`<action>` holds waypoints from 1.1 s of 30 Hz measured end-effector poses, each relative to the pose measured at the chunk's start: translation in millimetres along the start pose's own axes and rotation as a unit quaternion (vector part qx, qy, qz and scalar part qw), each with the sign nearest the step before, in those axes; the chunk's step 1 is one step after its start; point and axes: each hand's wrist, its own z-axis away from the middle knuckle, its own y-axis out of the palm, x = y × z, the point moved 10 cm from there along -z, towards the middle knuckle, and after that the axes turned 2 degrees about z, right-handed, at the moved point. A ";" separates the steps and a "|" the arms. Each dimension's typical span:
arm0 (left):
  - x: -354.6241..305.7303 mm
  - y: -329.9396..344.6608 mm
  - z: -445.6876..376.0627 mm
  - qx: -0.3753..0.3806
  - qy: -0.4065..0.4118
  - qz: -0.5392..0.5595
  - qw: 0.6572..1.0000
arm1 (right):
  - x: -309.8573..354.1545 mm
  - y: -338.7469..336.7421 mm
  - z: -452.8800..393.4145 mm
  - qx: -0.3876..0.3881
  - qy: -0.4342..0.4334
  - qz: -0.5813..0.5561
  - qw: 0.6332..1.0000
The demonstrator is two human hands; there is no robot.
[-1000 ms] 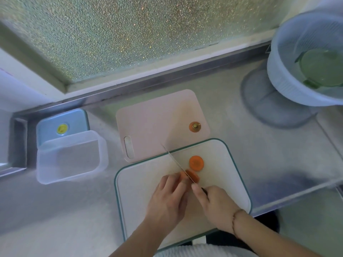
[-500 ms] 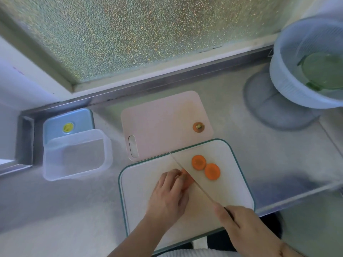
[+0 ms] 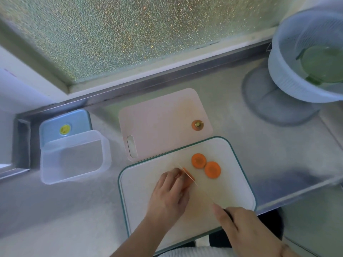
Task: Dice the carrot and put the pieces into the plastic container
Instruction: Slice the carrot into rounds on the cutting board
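The left hand [image 3: 169, 193] rests with curled fingers on the carrot [image 3: 187, 179], pinning it to the white cutting board [image 3: 232, 190]. The right hand [image 3: 246, 230] is clamped round the dark handle of the knife [image 3: 189, 176], forefinger stretched along its top; the thin blade runs away from this hand and meets the carrot just beside the left fingertips. Most of the blade is faint against the board, and the carrot is largely hidden under the left hand, so its length cannot be told. Two carrot slices [image 3: 206, 165] lie flat and touching, just beyond the blade on the right-hand side. Past the board's far edge a pink cutting board [image 3: 159, 123] is partly tucked under it and carries the carrot top [image 3: 197, 125]. Well to the left of the left hand stands the plastic container [image 3: 74, 156], nothing visible inside it, with its blue lid [image 3: 65, 123] behind it and partly covered. All rest on a steel counter [image 3: 232, 112] with a raised back lip below a frosted window [image 3: 139, 34]. Far beyond the right hand a white colander [image 3: 289, 75] holding something green is cut off by the picture's edge.
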 end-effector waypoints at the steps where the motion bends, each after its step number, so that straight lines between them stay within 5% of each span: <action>1: -1.3 -0.1 -0.3 -0.001 0.005 0.004 1.000 | 0.1 -0.7 -1.2 -0.003 0.003 0.003 1.000; 16: 2.2 -3.2 -0.9 -0.018 0.002 0.007 1.000 | 61.0 30.9 -69.1 0.026 -0.128 -0.074 0.989; 33: -3.9 -9.5 1.5 -0.018 0.006 0.004 1.000 | 4.2 6.5 -6.6 0.023 -0.034 -0.024 0.999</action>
